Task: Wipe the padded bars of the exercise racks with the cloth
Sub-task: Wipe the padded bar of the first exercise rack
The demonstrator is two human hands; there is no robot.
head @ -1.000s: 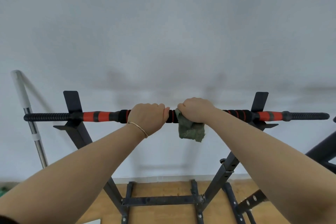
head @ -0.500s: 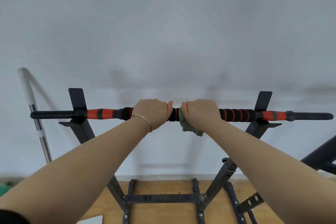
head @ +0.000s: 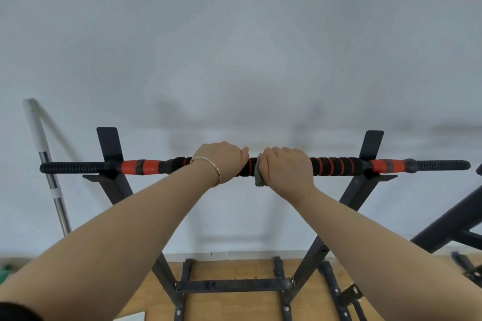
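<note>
The cloth [head: 259,180] is lying pressed on the black-and-red padding at the middle of the bar [head: 336,166], only its green edge showing. The right grip [head: 287,168] is curling closed around cloth and bar together. Just beside it, the left grip [head: 221,161] is clasping the bare padding, fingers fully wrapped. The bar is resting across the cradles of the rack [head: 352,197]. A steel pole [head: 52,186] is leaning against the wall at the left.

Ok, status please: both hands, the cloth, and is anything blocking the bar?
Left grip holds the bar, bare-handed. Right grip clamps the cloth round the bar, close beside the left. Nothing seen blocking the padding.
</note>
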